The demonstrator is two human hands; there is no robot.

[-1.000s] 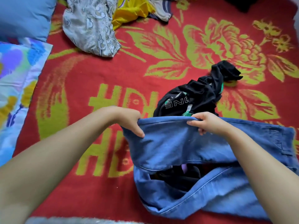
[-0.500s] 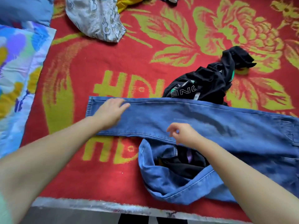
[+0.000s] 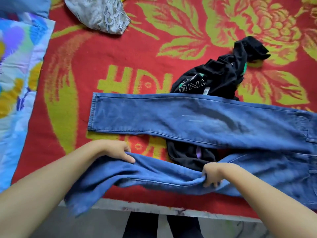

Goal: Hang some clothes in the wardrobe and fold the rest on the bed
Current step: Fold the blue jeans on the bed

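You're barely started: one leg of the jeans [image 3: 188,117] lies flat, your left hand [image 3: 118,150] and right hand [image 3: 211,175] grip the other, black shirt [image 3: 221,74] and grey garment [image 3: 101,14] unfolded.

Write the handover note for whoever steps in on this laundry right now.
Left hand and right hand both grip the near leg of the jeans, which is bunched at the bed edge.
The far leg lies flat and straight. A black shirt lies partly under the jeans; a grey garment sits further back.
Left: straighten the near leg, fold the jeans, then the rest.
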